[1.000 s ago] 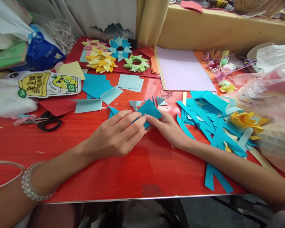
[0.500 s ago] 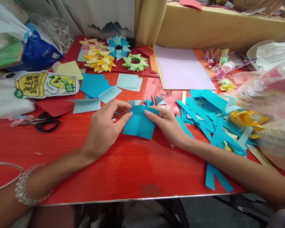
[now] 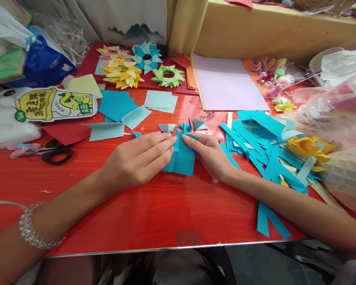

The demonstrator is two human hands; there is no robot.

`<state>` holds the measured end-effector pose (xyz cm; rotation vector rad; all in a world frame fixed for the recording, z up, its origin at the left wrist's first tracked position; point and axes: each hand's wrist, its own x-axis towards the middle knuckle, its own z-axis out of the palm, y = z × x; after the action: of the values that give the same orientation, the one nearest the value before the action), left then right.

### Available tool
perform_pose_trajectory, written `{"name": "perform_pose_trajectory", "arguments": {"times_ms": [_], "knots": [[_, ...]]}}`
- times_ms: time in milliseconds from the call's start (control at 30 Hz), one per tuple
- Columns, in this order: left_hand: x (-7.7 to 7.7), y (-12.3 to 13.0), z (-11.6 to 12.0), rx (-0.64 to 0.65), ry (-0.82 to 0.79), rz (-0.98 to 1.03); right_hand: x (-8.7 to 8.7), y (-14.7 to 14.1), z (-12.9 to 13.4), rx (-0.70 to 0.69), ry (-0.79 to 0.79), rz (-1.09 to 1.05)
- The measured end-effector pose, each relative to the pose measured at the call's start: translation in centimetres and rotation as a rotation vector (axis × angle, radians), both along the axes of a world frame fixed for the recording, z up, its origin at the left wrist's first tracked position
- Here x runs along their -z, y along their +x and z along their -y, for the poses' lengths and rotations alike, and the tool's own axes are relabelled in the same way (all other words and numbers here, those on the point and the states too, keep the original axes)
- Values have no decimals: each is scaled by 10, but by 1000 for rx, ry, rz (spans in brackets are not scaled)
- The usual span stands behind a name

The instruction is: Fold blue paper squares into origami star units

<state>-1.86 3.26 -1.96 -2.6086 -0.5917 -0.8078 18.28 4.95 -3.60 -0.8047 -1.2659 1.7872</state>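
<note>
A blue paper square [image 3: 185, 160] with creases is held between both hands above the red table, its upper left part folded over. My left hand [image 3: 141, 158] lies over the paper's left side, fingers together, their tips on the folded part. With thumb on top and fingers behind, my right hand [image 3: 209, 152] pinches the upper right edge. Just beyond the paper sit small folded pieces: a grey-blue one [image 3: 167, 127], another pale one [image 3: 199, 124] and a blue one [image 3: 186, 126].
Blue paper strips [image 3: 267, 158] are heaped at the right. Black-handled scissors [image 3: 57, 155] lie at the left, near a red paper [image 3: 67, 133]. Folded paper rings [image 3: 168, 76], blue sheets [image 3: 117, 105] and a lilac stack [image 3: 228, 85] are at the back.
My left hand has moved right and turned over the paper, its fingers now together. The paper's upper left part has been folded over. My right hand has stayed almost in place.
</note>
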Motion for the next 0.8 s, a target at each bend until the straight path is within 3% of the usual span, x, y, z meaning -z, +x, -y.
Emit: {"name": "perform_pose_trajectory", "arguments": {"times_ms": [200,433,633,700,800], "knots": [[-2,-3,-1,41,-47,-23,0,1,0,10,-26,8],[-7,-3,0,32,-236,2,-3,0,1,20,-8,54],[-5,-2,2,51,-136,-48,-4,2,2,15,31,120],[-3,2,4,8,-183,17,-4,2,3,18,51,166],[-5,11,9,-191,-427,223,-4,3,4,29,82,231]]}}
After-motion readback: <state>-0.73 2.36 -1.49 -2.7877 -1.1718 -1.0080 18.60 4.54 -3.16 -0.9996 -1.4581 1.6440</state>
